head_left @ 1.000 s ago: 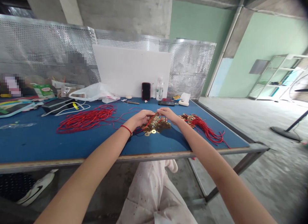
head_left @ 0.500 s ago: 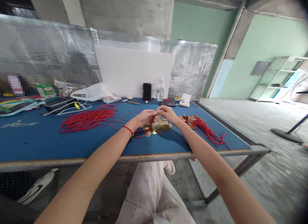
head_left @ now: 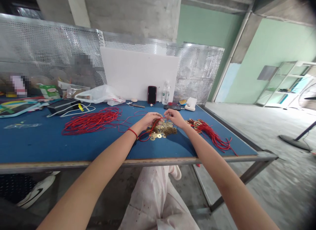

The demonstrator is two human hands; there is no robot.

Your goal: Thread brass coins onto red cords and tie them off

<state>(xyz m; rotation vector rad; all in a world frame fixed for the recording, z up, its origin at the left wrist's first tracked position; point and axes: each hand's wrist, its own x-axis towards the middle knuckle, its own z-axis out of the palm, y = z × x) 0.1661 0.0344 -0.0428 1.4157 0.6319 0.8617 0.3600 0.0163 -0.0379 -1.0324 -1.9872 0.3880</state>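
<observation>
My left hand [head_left: 149, 120], with a red bracelet on its wrist, is closed on a red cord [head_left: 155, 126] that hangs below its fingers over the coins. A short stretch of the cord runs to my right hand [head_left: 174, 117], whose fingertips are pinched at it just to the right of my left fingers. Under both hands lies a pile of brass-coloured coins [head_left: 170, 131], some with holes in the middle. To the right sits a bundle of coins tied with red cords [head_left: 213, 136], the loose ends trailing towards the table's front edge.
A heap of long red cords [head_left: 92, 121] lies left of my hands on the blue tabletop [head_left: 98, 147]. Behind stand a phone [head_left: 152, 95] and a water bottle [head_left: 165, 93]. A white plastic bag [head_left: 101, 94] and a black box [head_left: 64, 106] with a white cable are at the back left.
My right hand has drawn slightly to the right, away from my left fingers, and a bit of red cord shows between them. The camera view has shifted slightly.
</observation>
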